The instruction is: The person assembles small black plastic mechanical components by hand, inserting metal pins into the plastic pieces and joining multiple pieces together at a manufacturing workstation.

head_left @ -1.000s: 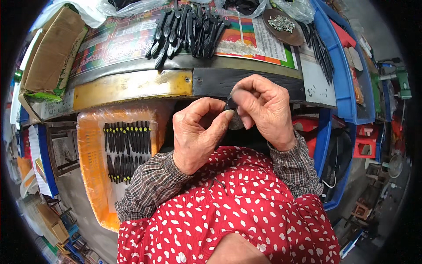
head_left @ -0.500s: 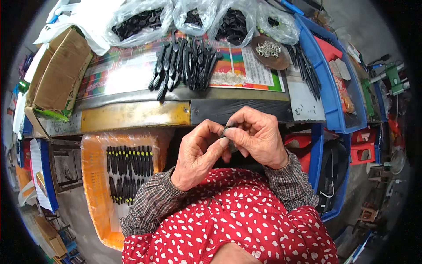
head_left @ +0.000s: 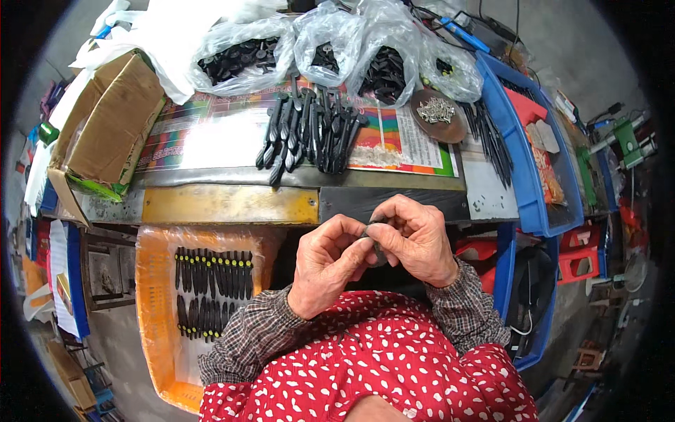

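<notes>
My left hand (head_left: 325, 261) and my right hand (head_left: 420, 246) meet just in front of the bench edge, fingertips pinched together. Between them is a small dark piece (head_left: 380, 254), mostly covered by the fingers, so its kind cannot be made out. On the bench ahead lies a pile of long black handle-like parts (head_left: 309, 137). Small silvery metal pieces (head_left: 436, 110) fill a round brown dish (head_left: 450, 135) to its right. Down to the left, an orange basket (head_left: 149, 309) lined with clear plastic holds two rows of black parts (head_left: 214, 271), the upper row with yellow-green spots.
Clear plastic bags (head_left: 242, 53) of black parts line the back of the bench. A cardboard box (head_left: 116, 116) stands at the left. Thin black rods (head_left: 492, 144) lie beside a blue bin (head_left: 524, 176) on the right. Another blue bin (head_left: 541, 330) sits below.
The bench and basket appear lower in the picture and slightly to the right, as the view has tilted. Both hands stay pinched together on the small dark piece.
</notes>
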Demonstrator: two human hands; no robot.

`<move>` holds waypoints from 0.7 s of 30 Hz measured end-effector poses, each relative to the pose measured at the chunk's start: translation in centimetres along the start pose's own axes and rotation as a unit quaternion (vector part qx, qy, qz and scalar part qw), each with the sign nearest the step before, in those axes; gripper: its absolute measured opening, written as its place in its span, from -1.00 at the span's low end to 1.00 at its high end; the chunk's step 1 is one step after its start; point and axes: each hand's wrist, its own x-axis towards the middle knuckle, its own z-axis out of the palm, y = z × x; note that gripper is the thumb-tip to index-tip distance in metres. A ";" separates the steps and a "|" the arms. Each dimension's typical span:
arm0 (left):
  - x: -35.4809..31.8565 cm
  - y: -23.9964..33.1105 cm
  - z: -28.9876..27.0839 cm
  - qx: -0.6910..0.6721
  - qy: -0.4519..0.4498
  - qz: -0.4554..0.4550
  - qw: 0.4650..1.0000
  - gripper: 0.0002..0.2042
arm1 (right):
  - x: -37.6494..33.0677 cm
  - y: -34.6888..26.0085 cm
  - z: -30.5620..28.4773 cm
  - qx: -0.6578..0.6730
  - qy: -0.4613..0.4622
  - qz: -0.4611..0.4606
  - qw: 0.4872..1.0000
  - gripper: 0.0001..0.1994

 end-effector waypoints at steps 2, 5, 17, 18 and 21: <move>0.2 0.2 -0.1 0.004 0.005 0.008 1.000 -0.90 | 0.4 -0.2 0.2 0.008 0.005 -0.002 1.000 -0.89; 0.1 0.6 -0.8 0.017 0.018 0.017 1.000 -0.89 | 1.1 -0.8 0.4 0.008 0.002 -0.003 1.000 -0.88; -0.6 2.3 -5.1 0.077 0.103 0.085 0.988 -0.89 | 14.9 -4.7 -0.5 -0.290 -0.059 -0.178 0.939 -0.85; -0.6 2.6 -5.2 0.074 0.101 0.087 0.988 -0.89 | 16.7 -4.4 -0.5 -0.316 -0.045 -0.242 0.916 -0.85; -0.8 3.2 -5.9 0.084 0.126 0.101 0.983 -0.90 | 21.8 -3.8 0.5 -0.412 -0.030 -0.296 0.861 -0.82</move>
